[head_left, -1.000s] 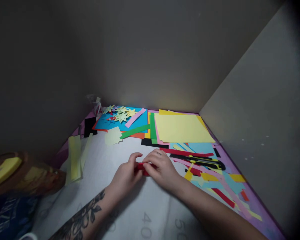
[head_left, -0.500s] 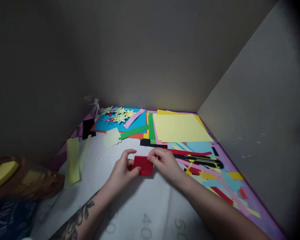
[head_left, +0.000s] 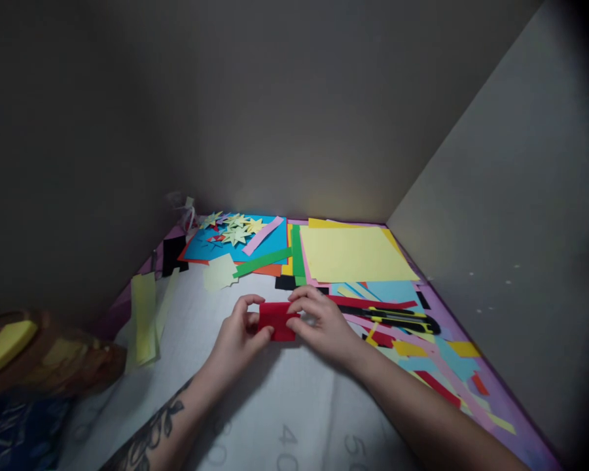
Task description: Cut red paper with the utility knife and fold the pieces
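Note:
A small red paper piece (head_left: 277,320) is held up between both hands, above the white sheet (head_left: 255,405) with printed numbers. My left hand (head_left: 243,333) pinches its left side, thumb on the near face and the fingers curled behind. On the right side, my right hand (head_left: 319,322) grips the paper between thumb and fingers, covering its right edge. Black and yellow cutters (head_left: 397,318) lie just right of my right hand, among coloured paper strips.
Paper stars (head_left: 235,234) rest on blue paper (head_left: 275,245) at the back left. A pale yellow sheet (head_left: 358,254) tops a stack at the back right. Yellow strips (head_left: 144,317) lie left, beside a blurred brown object (head_left: 78,360). Scraps (head_left: 454,360) cover the right edge; walls stand behind.
The red paper has shifted slightly left and up. My right hand's fingers have spread across more of its right side; my left hand still holds the left side.

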`<act>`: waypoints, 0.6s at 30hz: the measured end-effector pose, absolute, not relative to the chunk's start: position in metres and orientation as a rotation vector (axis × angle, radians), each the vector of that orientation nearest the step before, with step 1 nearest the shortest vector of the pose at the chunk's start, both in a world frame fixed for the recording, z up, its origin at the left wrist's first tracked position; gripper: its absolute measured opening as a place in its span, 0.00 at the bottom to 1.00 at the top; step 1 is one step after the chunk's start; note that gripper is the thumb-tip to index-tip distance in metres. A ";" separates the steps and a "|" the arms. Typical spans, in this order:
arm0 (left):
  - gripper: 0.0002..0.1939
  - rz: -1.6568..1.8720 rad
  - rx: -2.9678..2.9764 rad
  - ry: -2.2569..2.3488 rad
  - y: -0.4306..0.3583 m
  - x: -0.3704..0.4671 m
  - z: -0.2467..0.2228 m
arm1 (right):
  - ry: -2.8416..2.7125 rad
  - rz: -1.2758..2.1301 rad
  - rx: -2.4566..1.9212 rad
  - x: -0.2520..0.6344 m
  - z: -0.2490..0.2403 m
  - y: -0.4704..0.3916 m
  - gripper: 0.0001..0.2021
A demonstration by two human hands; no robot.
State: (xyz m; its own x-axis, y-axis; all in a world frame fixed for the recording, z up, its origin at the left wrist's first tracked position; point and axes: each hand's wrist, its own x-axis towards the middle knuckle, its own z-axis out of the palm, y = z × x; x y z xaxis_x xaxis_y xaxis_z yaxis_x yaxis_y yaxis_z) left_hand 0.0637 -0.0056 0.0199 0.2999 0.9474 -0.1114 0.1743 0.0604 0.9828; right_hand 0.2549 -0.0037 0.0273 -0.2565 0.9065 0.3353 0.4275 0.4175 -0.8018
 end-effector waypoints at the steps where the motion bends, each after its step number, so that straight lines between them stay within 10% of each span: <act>1: 0.20 0.832 1.414 1.131 -0.006 0.064 0.020 | -1.819 0.763 -1.140 0.254 0.027 -0.004 0.03; 18: 0.18 0.798 1.568 1.145 -0.010 0.067 0.019 | -1.416 0.912 -1.209 0.245 0.020 -0.008 0.06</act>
